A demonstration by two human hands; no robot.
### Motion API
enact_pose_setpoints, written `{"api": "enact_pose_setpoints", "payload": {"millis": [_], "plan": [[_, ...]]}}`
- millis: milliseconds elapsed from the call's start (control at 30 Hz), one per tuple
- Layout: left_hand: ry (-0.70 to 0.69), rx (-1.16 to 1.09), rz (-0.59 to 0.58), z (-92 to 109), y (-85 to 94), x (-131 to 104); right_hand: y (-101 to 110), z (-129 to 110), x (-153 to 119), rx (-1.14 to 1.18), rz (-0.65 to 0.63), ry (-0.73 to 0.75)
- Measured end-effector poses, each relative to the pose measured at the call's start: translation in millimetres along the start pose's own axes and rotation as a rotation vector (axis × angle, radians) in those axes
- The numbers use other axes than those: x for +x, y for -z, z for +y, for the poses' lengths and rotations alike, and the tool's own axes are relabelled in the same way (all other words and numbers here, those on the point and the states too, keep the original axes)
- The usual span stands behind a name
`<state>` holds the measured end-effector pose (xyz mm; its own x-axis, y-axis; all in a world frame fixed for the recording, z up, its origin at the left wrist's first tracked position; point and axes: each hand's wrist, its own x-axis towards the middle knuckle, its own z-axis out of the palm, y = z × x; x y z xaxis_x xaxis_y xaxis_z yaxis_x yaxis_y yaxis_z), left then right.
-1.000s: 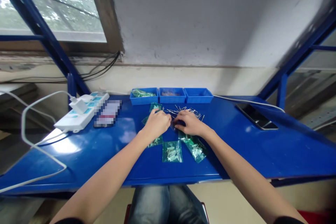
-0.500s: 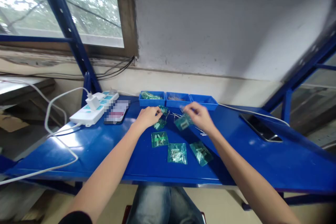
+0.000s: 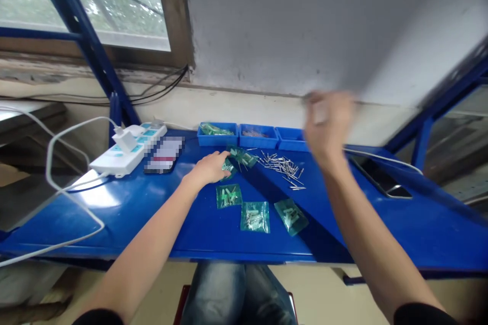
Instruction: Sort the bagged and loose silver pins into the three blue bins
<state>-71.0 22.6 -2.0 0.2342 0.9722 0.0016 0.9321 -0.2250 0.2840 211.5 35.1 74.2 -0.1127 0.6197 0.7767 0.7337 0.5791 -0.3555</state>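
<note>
My left hand (image 3: 208, 168) rests low over the table, thumb and fingers apart, at the edge of a small green bag (image 3: 227, 166). Just beyond its fingertips lies another green bag (image 3: 244, 156) with thin metal pieces in it. My right hand (image 3: 331, 124) is raised in front of the wall, smeared by motion; a pale patch shows at its fingers, and I cannot tell what it is. Nearer me lie three filled green bags, one at left (image 3: 229, 196), one in the middle (image 3: 254, 217) and one at right (image 3: 291, 217). A pile of thin metal pins (image 3: 282, 165) spreads behind them.
Blue bins stand along the back: one with green bags (image 3: 216, 139), one with brownish contents (image 3: 258, 142), one partly behind my right hand (image 3: 292, 144). A white power strip (image 3: 127, 155) and a phone (image 3: 164, 155) are at left. Another phone (image 3: 381, 177) lies at right beside a white cable.
My right hand has lifted up and right, away from the pins, where it held a green bag. My left hand has shifted slightly and its fingers have parted. The pin pile is now in view.
</note>
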Motion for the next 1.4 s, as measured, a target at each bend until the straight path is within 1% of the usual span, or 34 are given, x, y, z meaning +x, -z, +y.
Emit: {"api": "enact_pose_setpoints", "payload": {"millis": [67, 100, 133, 200, 233, 267, 333, 367, 400, 433, 467, 500, 533, 567, 600, 633, 667, 700, 733, 767, 800, 867, 900, 933, 1000, 1067, 1133, 1200, 1233, 1267, 1300, 1333, 1400], "plan": [[0.016, -0.031, 0.033, 3.0, 2.3, 0.0, -27.5, -5.0, -14.0, -0.089, -0.183, -0.09], [0.018, -0.068, 0.083, 5.9, 3.6, -0.6, -39.6, -8.9, -22.6, -0.092, -0.248, -0.141], [0.006, -0.123, 0.151, 9.8, 4.6, -1.6, -49.7, -13.5, -31.4, -0.049, -0.283, -0.172], [-0.077, -0.275, 0.299, 20.2, 5.2, -4.2, -63.5, -23.5, -46.9, 0.111, -0.352, -0.206], [-0.142, -0.362, 0.357, 25.8, 4.8, -5.4, -67.3, -28.5, -52.5, 0.21, -0.379, -0.188], [-0.21, -0.443, 0.388, 31.2, 4.1, -6.5, -69.2, -33.1, -56.0, 0.298, -0.406, -0.148], [-0.302, -0.569, 0.386, 38.7, 2.9, -8.1, -67.5, -41.0, -56.4, 0.385, -0.454, -0.064], [-0.317, -0.617, 0.38, 40.1, 3.2, -9.1, -63.5, -44.1, -53.3, 0.38, -0.439, -0.033], [-0.314, -0.643, 0.368, 39.7, 4.6, -10.5, -57.3, -47.0, -48.0, 0.349, -0.368, -0.011], [-0.301, -0.639, 0.334, 37.7, 7.2, -12.8, -48.9, -49.6, -40.7, 0.292, -0.233, 0.002], [-0.285, -0.599, 0.269, 34.4, 10.8, -15.9, -38.9, -52.3, -31.5, 0.219, -0.037, 0.014], [-0.266, -0.522, 0.18, 30.3, 15.0, -19.9, -28.2, -55.1, -20.8, 0.137, 0.197, 0.026], [-0.249, -0.415, 0.065, 25.9, 19.4, -24.6, -18.2, -58.0, -9.2, 0.054, 0.432, 0.026], [-0.231, -0.289, -0.053, 21.9, 23.3, -29.6, -10.4, -61.1, 2.3, 0.003, 0.627, 0.048], [-0.202, -0.172, -0.141, 18.4, 26.2, -34.2, -6.3, -64.0, 12.6, -0.033, 0.767, 0.057], [-0.171, -0.081, -0.202, 15.7, 27.7, -38.1, -6.9, -66.6, 20.6, -0.062, 0.815, 0.058], [-0.142, -0.02, -0.237, 13.7, 27.8, -40.6, -12.5, -68.6, 25.3, -0.082, 0.751, 0.056], [-0.123, 0.005, -0.251, 12.2, 26.5, -41.6, -22.7, -69.6, 26.1, -0.099, 0.599, 0.049], [-0.117, -0.003, -0.259, 10.9, 24.1, -41.1, -36.4, -69.6, 22.9, -0.101, 0.309, 0.04], [-0.114, -0.038, -0.265, 9.7, 21.3, -39.4, -51.8, -68.5, 16.0, -0.089, -0.048, 0.049], [-0.109, -0.089, -0.267, 8.5, 18.4, -36.7, -67.1, -66.7, 6.4, -0.075, -0.191, 0.056], [-0.091, -0.203, -0.229, 6.3, 14.1, -30.7, -90.2, -61.7, -17.2, -0.04, -0.353, 0.062], [-0.096, -0.257, -0.184, 5.5, 13.0, -28.1, -95.9, -59.3, -29.0, 0.001, -0.42, 0.052], [-0.116, -0.309, -0.119, 5.4, 12.6, -26.2, -97.4, -57.4, -39.4, 0.072, -0.491, 0.037], [-0.2, -0.409, 0.048, 7.1, 12.5, -24.1, -91.0, -55.6, -54.2, 0.217, -0.611, 0.013], [-0.286, -0.5, 0.171, 11.7, 11.8, -23.6, -80.1, -56.2, -59.7, 0.295, -0.665, -0.001], [-0.339, -0.546, 0.219, 17.6, 9.0, -23.3, -71.6, -58.1, -58.0, 0.254, -0.636, -0.008], [-0.356, -0.553, 0.244, 22.6, 4.6, -22.5, -65.9, -60.6, -51.2, 0.171, -0.579, -0.019], [-0.344, -0.549, 0.27, 24.2, 2.4, -22.0, -62.4, -61.9, -46.1, 0.114, -0.519, -0.027], [-0.323, -0.545, 0.296, 25.2, 0.6, -21.7, -57.7, -63.3, -40.0, 0.056, -0.42, -0.041], [-0.3, -0.536, 0.316, 25.9, -0.6, -21.7, -51.1, -64.6, -32.9, 0.01, -0.274, -0.06], [-0.286, -0.52, 0.323, 26.3, -1.2, -22.2, -42.8, -65.8, -25.0, -0.014, -0.078, -0.081], [-0.304, -0.453, 0.284, 28.2, -0.8, -25.4, -22.8, -67.0, -8.0, 0.012, 0.39, -0.113]]}}
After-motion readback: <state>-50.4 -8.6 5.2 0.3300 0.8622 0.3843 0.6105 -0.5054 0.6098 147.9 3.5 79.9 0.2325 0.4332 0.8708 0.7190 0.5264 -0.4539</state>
